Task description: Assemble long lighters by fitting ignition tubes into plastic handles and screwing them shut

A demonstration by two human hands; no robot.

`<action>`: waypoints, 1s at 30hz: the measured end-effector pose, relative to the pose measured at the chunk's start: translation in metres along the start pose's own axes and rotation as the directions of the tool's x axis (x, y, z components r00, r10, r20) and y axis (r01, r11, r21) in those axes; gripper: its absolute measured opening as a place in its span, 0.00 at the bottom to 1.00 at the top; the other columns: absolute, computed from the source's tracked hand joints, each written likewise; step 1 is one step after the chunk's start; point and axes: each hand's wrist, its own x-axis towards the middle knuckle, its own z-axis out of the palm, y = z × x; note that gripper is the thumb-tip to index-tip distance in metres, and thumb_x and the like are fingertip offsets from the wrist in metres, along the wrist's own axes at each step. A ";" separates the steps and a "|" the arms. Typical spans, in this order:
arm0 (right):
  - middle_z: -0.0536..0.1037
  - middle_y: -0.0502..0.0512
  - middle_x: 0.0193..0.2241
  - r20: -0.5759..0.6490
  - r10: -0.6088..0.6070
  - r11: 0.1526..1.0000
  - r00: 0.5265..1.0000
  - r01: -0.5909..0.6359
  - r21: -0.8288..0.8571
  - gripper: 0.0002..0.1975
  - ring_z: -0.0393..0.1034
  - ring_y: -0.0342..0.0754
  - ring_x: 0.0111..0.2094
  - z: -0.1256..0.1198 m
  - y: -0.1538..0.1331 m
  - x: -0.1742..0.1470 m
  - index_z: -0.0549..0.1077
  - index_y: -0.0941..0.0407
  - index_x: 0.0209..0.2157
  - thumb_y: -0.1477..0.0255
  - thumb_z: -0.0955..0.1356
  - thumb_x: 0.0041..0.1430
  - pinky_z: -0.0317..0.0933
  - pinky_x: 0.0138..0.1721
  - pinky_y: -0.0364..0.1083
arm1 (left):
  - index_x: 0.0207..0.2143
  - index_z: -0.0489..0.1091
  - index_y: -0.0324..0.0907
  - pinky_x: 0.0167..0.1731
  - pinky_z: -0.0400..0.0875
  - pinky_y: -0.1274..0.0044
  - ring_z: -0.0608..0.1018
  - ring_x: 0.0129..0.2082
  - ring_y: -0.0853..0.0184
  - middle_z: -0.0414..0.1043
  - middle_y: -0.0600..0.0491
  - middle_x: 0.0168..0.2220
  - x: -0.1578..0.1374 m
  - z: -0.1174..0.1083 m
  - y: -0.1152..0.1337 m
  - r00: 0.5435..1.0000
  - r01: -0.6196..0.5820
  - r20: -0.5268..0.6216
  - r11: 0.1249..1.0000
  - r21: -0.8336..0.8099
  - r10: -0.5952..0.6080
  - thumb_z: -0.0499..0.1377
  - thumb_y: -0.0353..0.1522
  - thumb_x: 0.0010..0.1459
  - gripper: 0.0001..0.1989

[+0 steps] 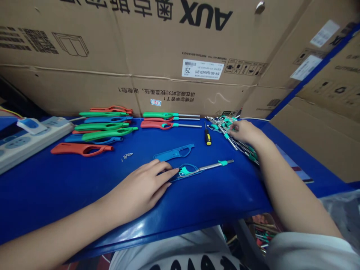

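My left hand (153, 180) is closed on the handle end of an opened blue lighter shell (176, 177), pressing it to the table. In this shell sit a teal trigger (184, 171) and a metal tube (210, 167) with a teal collar near its tip. Just behind lies the other blue shell half (174, 152), its hollow side up. At the right, my right hand (244, 131) has its fingers curled into a pile of metal tubes with teal parts and wires (222, 123). What its fingertips hold is hidden.
A black-and-yellow screwdriver (207, 137) lies by the pile. Small screws (127, 156) are left of centre. Orange, green and blue lighter handles (81, 149) lie left; lighters with tubes (157, 124) lie at the back. A power strip (30, 140) is far left; cardboard (157, 48) walls the rear.
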 end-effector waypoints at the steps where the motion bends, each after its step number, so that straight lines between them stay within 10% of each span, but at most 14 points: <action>1: 0.79 0.62 0.42 0.008 -0.010 1.000 1.000 0.010 -0.002 0.09 0.73 0.54 0.40 0.002 -0.001 0.000 0.77 0.56 0.39 0.69 0.69 0.57 0.60 0.35 0.46 | 0.62 0.68 0.43 0.51 0.74 0.62 0.74 0.51 0.55 0.72 0.44 0.53 0.000 0.000 0.000 1.000 0.003 0.001 1.000 -0.006 -0.003 0.50 0.29 0.70 0.20; 9: 0.80 0.59 0.40 -0.269 -0.178 0.969 0.946 0.216 0.118 0.11 0.73 0.53 0.38 -0.013 -0.032 -0.023 0.73 0.55 0.45 0.64 0.64 0.66 0.58 0.33 0.46 | 0.63 0.66 0.46 0.59 0.69 0.61 0.72 0.58 0.56 0.70 0.46 0.58 0.001 0.002 0.008 0.989 0.056 -0.122 0.971 -0.231 -0.086 0.57 0.34 0.66 0.23; 13: 0.80 0.56 0.38 -0.422 -0.689 0.552 0.589 0.804 0.220 0.10 0.74 0.49 0.39 -0.012 -0.074 -0.059 0.76 0.55 0.42 0.64 0.67 0.68 0.63 0.40 0.45 | 0.64 0.65 0.45 0.58 0.70 0.67 0.75 0.57 0.59 0.72 0.47 0.57 0.005 0.004 0.013 0.943 0.101 -0.251 0.906 -0.411 -0.219 0.60 0.39 0.65 0.26; 18: 0.79 0.54 0.33 -0.486 -0.830 0.282 0.273 0.958 0.056 0.11 0.72 0.45 0.33 0.004 -0.115 -0.105 0.77 0.57 0.40 0.65 0.66 0.69 0.60 0.33 0.44 | 0.56 0.73 0.42 0.52 0.72 0.75 0.79 0.48 0.65 0.78 0.50 0.48 0.009 0.005 0.008 0.914 0.064 -0.316 0.858 -0.510 -0.256 0.63 0.36 0.64 0.18; 30: 0.76 0.50 0.31 -0.454 -0.807 0.171 0.377 0.886 0.431 0.10 0.71 0.41 0.32 0.005 -0.122 -0.113 0.74 0.57 0.36 0.64 0.70 0.65 0.61 0.33 0.41 | 0.39 0.79 0.41 0.37 0.71 0.79 0.78 0.34 0.70 0.78 0.55 0.34 0.012 -0.001 0.011 0.958 0.108 -0.128 0.737 -0.667 -0.255 0.64 0.35 0.63 0.07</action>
